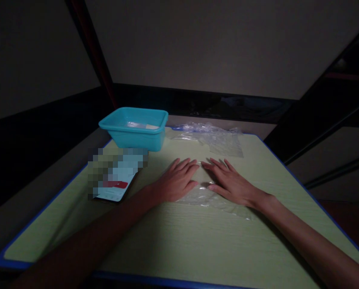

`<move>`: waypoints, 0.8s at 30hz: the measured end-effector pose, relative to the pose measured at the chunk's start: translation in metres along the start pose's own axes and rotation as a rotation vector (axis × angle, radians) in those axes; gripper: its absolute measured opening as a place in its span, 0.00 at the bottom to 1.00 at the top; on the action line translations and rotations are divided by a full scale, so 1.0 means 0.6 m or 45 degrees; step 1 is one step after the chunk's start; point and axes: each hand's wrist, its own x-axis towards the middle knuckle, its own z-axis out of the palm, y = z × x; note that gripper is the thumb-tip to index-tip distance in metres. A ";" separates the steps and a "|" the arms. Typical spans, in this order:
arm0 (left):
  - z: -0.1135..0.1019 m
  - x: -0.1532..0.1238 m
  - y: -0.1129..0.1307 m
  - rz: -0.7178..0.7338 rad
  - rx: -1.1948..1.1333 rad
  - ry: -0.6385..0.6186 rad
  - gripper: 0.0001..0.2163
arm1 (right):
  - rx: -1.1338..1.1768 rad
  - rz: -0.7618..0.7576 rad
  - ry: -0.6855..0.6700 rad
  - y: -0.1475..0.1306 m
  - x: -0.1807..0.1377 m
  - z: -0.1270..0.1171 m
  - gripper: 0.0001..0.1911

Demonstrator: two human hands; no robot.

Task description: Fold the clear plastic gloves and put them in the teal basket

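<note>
A clear plastic bag (199,196) lies flat on the table under both of my hands. My left hand (179,180) rests palm down on its left part, fingers stretched out and pointing away from me. Mirroring it, my right hand (229,180) lies on the right part with its fingers spread. A narrow gap separates the two hands, and shiny creases in the plastic show there. Behind my fingertips sits more crumpled clear plastic (224,140), near the far edge; whether it is a separate piece I cannot tell.
A turquoise plastic basin (134,138) stands at the back left, with something pale inside. Nearer me, left of my left hand, lies a phone (116,188) with a lit screen, partly pixelated. The pale green table (173,245) has a blue rim. A wall rises behind it.
</note>
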 end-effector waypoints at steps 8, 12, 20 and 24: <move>-0.001 -0.001 -0.002 -0.014 -0.028 -0.039 0.21 | -0.008 0.063 -0.036 0.007 -0.011 -0.010 0.34; 0.000 -0.002 -0.004 -0.010 -0.024 -0.049 0.21 | 0.006 0.076 -0.084 0.016 -0.029 -0.021 0.34; -0.003 0.000 -0.002 -0.025 -0.030 -0.084 0.21 | 0.076 -0.052 -0.128 0.033 -0.053 -0.049 0.27; -0.002 0.001 -0.004 -0.030 -0.056 -0.059 0.20 | 0.060 -0.060 -0.134 0.039 -0.058 -0.055 0.26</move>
